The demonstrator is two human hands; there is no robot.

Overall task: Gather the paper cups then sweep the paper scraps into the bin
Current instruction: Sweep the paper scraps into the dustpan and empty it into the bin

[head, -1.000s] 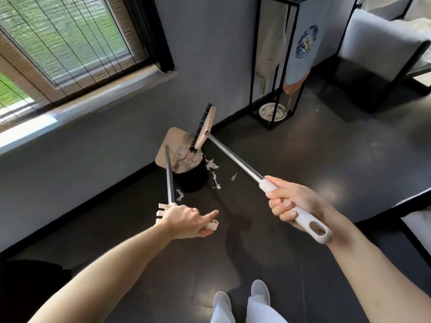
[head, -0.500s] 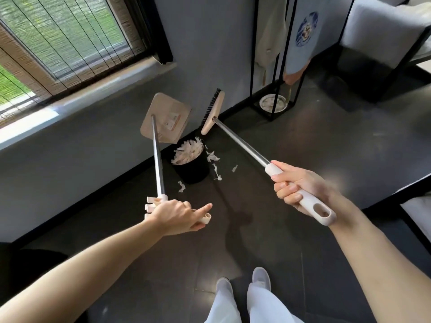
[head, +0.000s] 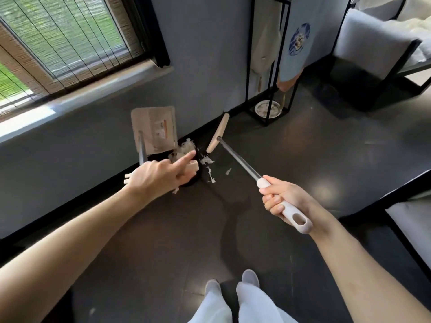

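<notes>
Dustpan (head: 154,129) and broom (head: 218,132) have drawn clear of the bin (head: 198,179), emptied; my left hand (head: 158,177) grips the pan's handle, forefinger straight, my right hand (head: 283,199) clenches the broom's, poised, I judge, for the paper scraps (head: 210,176) left beside the bin

You have a blinded window (head: 65,38) upper left, a black frame rack (head: 249,66) against the wall (head: 205,54) with a round dish (head: 267,109) at its foot, and a grey seat (head: 373,40) beyond.

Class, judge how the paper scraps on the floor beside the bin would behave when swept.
The paper scraps look thin and curled, so probably light and floppy. On the glossy floor they would likely slide or scatter, not roll.
</notes>
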